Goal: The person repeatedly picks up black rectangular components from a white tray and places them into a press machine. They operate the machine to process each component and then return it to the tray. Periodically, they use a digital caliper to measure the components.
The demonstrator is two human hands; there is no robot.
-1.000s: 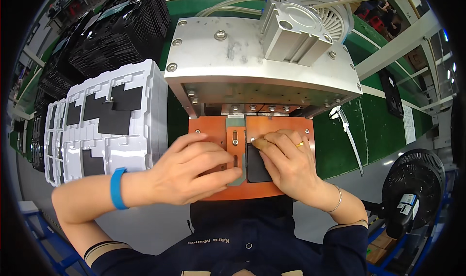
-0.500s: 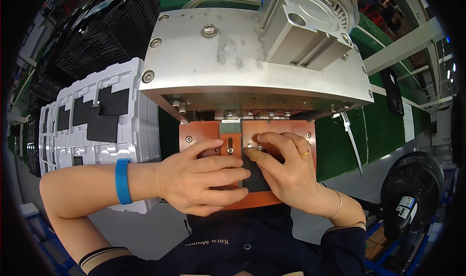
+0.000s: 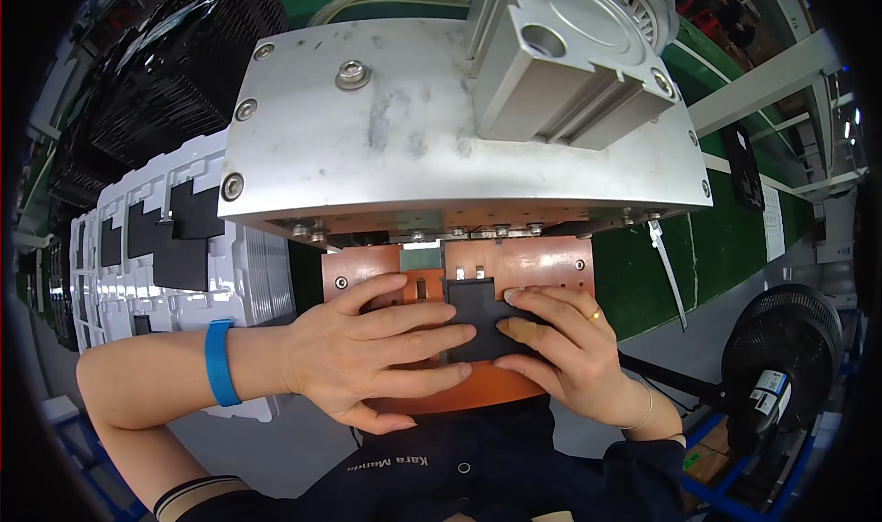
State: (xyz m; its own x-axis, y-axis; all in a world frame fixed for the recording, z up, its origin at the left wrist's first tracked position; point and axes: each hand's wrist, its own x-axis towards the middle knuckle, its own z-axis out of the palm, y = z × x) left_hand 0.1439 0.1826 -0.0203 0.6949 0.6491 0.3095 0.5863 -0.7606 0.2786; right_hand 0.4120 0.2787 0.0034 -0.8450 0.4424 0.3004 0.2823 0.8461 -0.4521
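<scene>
A flat dark grey, step-edged piece (image 3: 471,303) lies on the orange fixture plate (image 3: 464,395) beneath a metal press. My left hand (image 3: 363,349) rests over the left part of the fixture with its fingers spread; their tips reach onto the piece's left side. From the right, my right hand (image 3: 571,343) lies with fingertips on the piece's right side, partly hiding it, fingers stretched out rather than gripping. Two small shiny metal tabs (image 3: 469,272) show just beyond the piece's far edge.
The press's silver block (image 3: 413,145) overhangs the fixture's far side. At left stand stacked white trays (image 3: 197,288) holding dark pieces, with black trays (image 3: 156,90) behind. A caliper-like metal tool (image 3: 668,265) lies on the green table (image 3: 634,288); a black fan (image 3: 781,357) stands at right.
My right hand has moved back toward me and right, from the metal tabs to the piece's right side, uncovering more of it. My left hand stays spread. The whole view has shifted slightly.
</scene>
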